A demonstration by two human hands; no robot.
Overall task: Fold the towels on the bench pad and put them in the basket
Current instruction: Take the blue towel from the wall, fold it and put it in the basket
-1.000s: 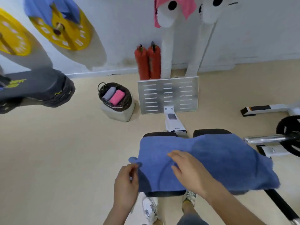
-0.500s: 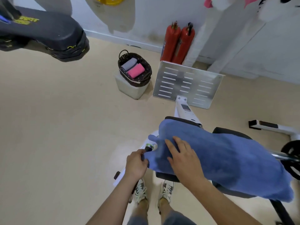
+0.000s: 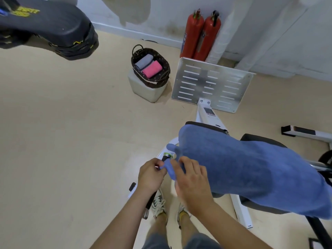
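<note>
A blue towel (image 3: 248, 169) lies draped over the black bench pad (image 3: 260, 141), hanging down its near side. My left hand (image 3: 150, 175) pinches the towel's near-left corner. My right hand (image 3: 193, 178) is at the same corner, fingers spread on the cloth beside the left hand; the hand is blurred. Farther off on the floor, a dark woven basket (image 3: 165, 76) sits on a white box (image 3: 145, 90). Inside it lie a folded grey towel (image 3: 143, 62) and a folded pink towel (image 3: 151, 69).
Two red fire extinguishers (image 3: 199, 35) stand against the wall behind a slotted metal footplate (image 3: 210, 85). A black padded machine part (image 3: 50, 31) hangs at the upper left. White frame bars (image 3: 305, 132) and a barbell (image 3: 323, 166) are at the right. My feet (image 3: 170, 207) are below.
The view has swung left and down. My right hand slid from flat on the towel's top towards its near-left corner, next to my left hand, which keeps its pinch on that corner.
</note>
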